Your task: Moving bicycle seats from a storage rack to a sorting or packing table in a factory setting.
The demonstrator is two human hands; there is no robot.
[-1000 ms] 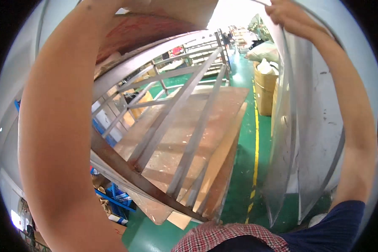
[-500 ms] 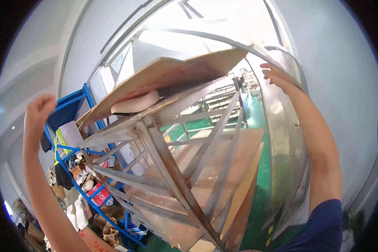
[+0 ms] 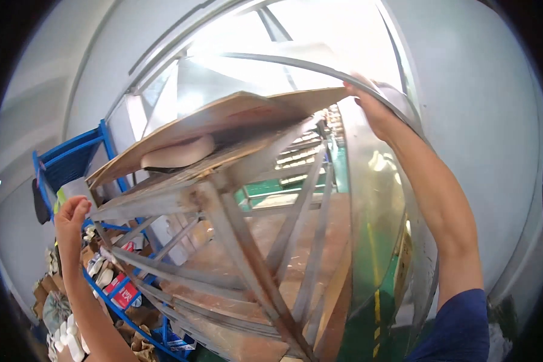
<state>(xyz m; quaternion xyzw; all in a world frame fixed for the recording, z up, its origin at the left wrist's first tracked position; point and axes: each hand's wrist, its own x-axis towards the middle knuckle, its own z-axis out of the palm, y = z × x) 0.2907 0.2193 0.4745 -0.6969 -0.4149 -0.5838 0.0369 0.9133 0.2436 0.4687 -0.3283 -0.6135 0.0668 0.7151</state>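
I am looking up through a grey metal rack point(image 3: 235, 241) with slanted bars. A brown cardboard sheet point(image 3: 235, 114) lies on its top, and a pale rounded pad point(image 3: 178, 154) sits under that sheet. My right hand point(image 3: 374, 108) reaches up at the upper right. It grips the curved metal rail point(image 3: 407, 114) just beside the cardboard's far corner. My left hand point(image 3: 72, 214) is raised at the lower left with its fingers curled. It sits close to the rack's left corner, and I see nothing in it.
A blue shelving frame point(image 3: 72, 151) stands at the left, with boxes and packets point(image 3: 111, 283) on its lower shelves. A shiny metal panel point(image 3: 374, 199) runs down the right side. Green floor with a yellow line point(image 3: 377, 301) shows below. More racks point(image 3: 301, 160) stand in the distance.
My left arm has moved away from the front of the view, down to the lower left. My right hand stays on the rail. The view has tilted upward, and the cardboard on top now shows.
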